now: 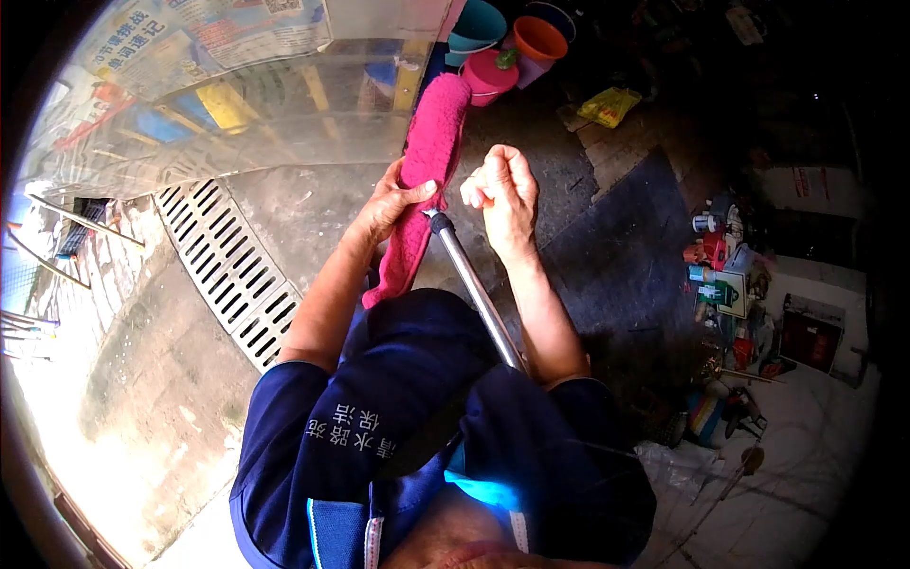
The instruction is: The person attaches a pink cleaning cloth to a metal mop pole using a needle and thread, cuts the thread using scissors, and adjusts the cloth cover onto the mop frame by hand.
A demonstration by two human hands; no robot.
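Note:
A long, bright pink fluffy mop head (435, 133) lies lengthwise in front of my body, its lower end narrow and flattened. My left hand (391, 201) is closed around its middle, with the thumb across the front. From there a silver metal pole (477, 299) with a black collar slants down to my torso. My right hand (504, 194) is raised just right of the mop head, apart from it. Its fingers are curled tightly, and whatever may be inside them is hidden.
Several buckets, among them a pink bucket (490, 78) and an orange basin (540, 39), stand ahead. A yellow plastic bag (609, 106) lies beyond. Clear sheeting (284, 114) hangs at left above a slotted drain grate (227, 266). Bottles and clutter (725, 275) line the right.

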